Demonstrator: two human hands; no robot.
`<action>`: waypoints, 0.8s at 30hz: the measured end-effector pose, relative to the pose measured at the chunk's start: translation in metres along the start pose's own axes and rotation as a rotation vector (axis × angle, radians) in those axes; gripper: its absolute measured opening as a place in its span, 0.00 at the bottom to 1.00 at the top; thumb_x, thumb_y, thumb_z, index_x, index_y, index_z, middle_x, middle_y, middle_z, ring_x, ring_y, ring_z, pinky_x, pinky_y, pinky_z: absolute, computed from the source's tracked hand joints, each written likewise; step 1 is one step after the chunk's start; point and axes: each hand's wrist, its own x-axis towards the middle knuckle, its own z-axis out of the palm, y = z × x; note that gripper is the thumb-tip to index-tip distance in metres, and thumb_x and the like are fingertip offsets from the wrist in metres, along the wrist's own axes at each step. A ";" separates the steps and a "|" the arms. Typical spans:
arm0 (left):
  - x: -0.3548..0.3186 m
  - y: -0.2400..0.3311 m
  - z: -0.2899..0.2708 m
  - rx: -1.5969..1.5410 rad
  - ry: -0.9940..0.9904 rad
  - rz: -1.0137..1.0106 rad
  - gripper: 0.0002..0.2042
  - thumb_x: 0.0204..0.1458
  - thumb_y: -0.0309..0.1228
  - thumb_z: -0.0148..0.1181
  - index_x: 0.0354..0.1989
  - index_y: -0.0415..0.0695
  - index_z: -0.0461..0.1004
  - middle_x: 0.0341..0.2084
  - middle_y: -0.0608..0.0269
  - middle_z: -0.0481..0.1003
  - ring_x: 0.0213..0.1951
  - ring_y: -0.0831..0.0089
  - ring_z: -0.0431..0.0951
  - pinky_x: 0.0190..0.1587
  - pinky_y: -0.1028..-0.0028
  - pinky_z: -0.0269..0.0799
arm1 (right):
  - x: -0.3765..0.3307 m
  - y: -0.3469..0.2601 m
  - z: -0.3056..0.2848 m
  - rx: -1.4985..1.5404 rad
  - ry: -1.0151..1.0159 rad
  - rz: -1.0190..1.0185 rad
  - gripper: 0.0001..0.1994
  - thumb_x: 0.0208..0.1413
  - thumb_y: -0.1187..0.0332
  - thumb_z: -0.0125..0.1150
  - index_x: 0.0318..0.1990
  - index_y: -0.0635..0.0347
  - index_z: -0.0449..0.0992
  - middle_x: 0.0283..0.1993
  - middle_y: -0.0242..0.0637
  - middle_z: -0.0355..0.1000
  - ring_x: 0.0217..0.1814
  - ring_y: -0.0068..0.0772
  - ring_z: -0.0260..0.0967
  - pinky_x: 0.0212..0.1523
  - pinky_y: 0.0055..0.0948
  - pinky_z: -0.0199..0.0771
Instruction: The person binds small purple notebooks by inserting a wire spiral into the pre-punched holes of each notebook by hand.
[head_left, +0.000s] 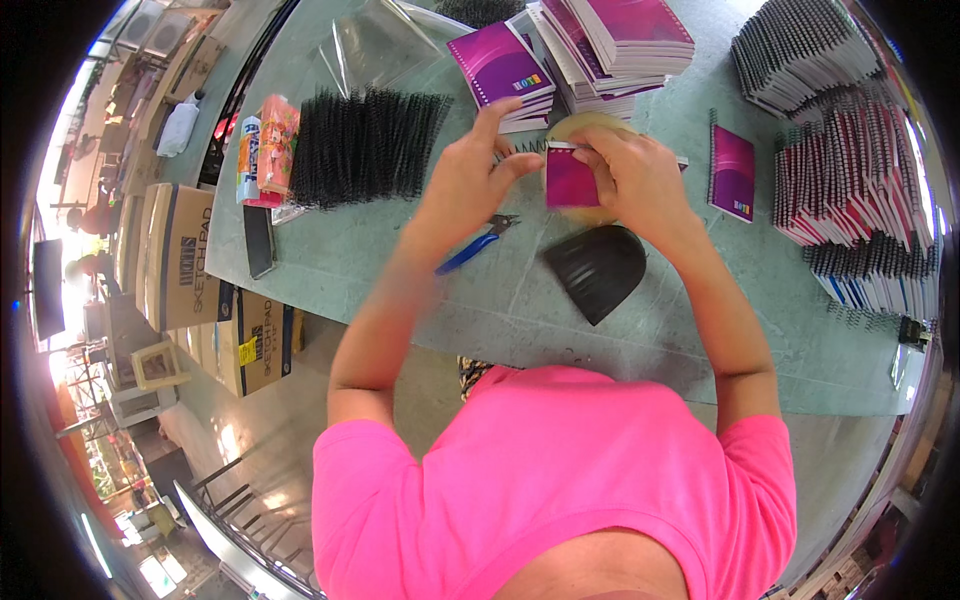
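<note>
My right hand [632, 168] is closed on a small purple notebook [570, 182], thumb on its cover and fingers along its top edge. My left hand [478, 165] is at the notebook's left, thumb and index finger spread apart. Between the hands a dark spiral binding coil [525, 149] runs toward the notebook's punched edge; whether the left hand touches it is unclear. Behind and below the notebook shows a yellowish round disc [590, 214], partly hidden. Blue-handled cutters [474, 247] lie below my left hand, and a black rounded piece [600, 272] is nearer me.
Loose black coils [365, 148] lie at the left, by a pink packet [279, 145]. Unbound purple covers and pages [625, 45] are stacked at the back. One bound notebook [732, 172] lies right of my hand; bound stacks [845, 175] line the right edge. Cartons [180, 255] stand left of the table.
</note>
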 end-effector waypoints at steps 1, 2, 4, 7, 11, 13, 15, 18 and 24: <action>-0.001 0.004 -0.010 -0.092 -0.191 -0.217 0.11 0.50 0.29 0.59 0.41 0.40 0.72 0.21 0.64 0.71 0.21 0.79 0.68 0.27 0.78 0.67 | 0.000 -0.002 0.001 0.004 0.026 -0.013 0.05 0.48 0.66 0.58 0.31 0.54 0.75 0.29 0.35 0.73 0.32 0.42 0.70 0.35 0.36 0.69; 0.000 0.001 -0.010 -0.018 -0.122 -0.036 0.11 0.50 0.29 0.59 0.41 0.40 0.72 0.20 0.63 0.70 0.21 0.78 0.68 0.27 0.77 0.67 | 0.001 -0.004 0.003 0.007 0.051 -0.026 0.05 0.48 0.66 0.58 0.31 0.55 0.74 0.29 0.35 0.73 0.32 0.42 0.70 0.35 0.36 0.68; 0.003 -0.004 -0.008 0.129 0.013 0.325 0.11 0.49 0.30 0.59 0.41 0.40 0.72 0.20 0.61 0.69 0.22 0.78 0.67 0.28 0.76 0.67 | 0.006 -0.001 0.013 -0.007 0.093 -0.094 0.05 0.47 0.67 0.58 0.32 0.55 0.73 0.29 0.35 0.73 0.31 0.41 0.70 0.35 0.36 0.68; 0.002 0.006 -0.006 0.082 -0.053 0.165 0.12 0.49 0.31 0.59 0.40 0.38 0.72 0.21 0.58 0.70 0.23 0.75 0.69 0.29 0.75 0.68 | 0.005 -0.001 0.015 0.017 0.105 -0.080 0.06 0.47 0.67 0.58 0.33 0.56 0.72 0.29 0.36 0.73 0.31 0.41 0.70 0.35 0.36 0.67; 0.001 -0.004 -0.006 0.186 -0.035 0.294 0.12 0.48 0.32 0.59 0.38 0.38 0.72 0.24 0.55 0.72 0.28 0.68 0.72 0.31 0.73 0.68 | 0.002 -0.001 0.002 -0.170 -0.103 -0.063 0.08 0.45 0.68 0.59 0.34 0.56 0.71 0.27 0.37 0.72 0.32 0.42 0.70 0.34 0.37 0.68; 0.000 0.010 0.000 0.204 0.022 0.283 0.12 0.47 0.32 0.60 0.37 0.37 0.72 0.26 0.54 0.73 0.30 0.63 0.73 0.33 0.71 0.68 | 0.002 -0.003 0.000 -0.196 -0.214 0.022 0.08 0.45 0.68 0.59 0.34 0.56 0.71 0.28 0.37 0.72 0.33 0.43 0.71 0.34 0.38 0.68; 0.005 -0.004 -0.001 0.255 -0.007 0.388 0.12 0.46 0.33 0.60 0.35 0.38 0.72 0.27 0.56 0.72 0.31 0.61 0.72 0.34 0.68 0.67 | 0.003 -0.004 -0.003 -0.212 -0.253 0.034 0.09 0.44 0.68 0.60 0.34 0.57 0.71 0.29 0.39 0.72 0.33 0.44 0.71 0.33 0.39 0.69; 0.001 0.008 0.014 0.492 0.048 0.530 0.13 0.44 0.34 0.62 0.34 0.39 0.73 0.28 0.58 0.71 0.32 0.59 0.71 0.37 0.65 0.66 | -0.001 -0.002 -0.007 -0.173 -0.250 0.006 0.09 0.45 0.67 0.60 0.34 0.58 0.71 0.29 0.42 0.72 0.34 0.45 0.71 0.34 0.40 0.69; -0.077 -0.008 0.093 0.482 -0.209 0.387 0.24 0.39 0.32 0.64 0.48 0.44 0.68 0.36 0.55 0.68 0.41 0.56 0.68 0.44 0.63 0.65 | -0.005 0.024 -0.038 0.186 -0.244 0.239 0.10 0.48 0.68 0.61 0.36 0.62 0.76 0.30 0.39 0.74 0.31 0.33 0.71 0.33 0.28 0.69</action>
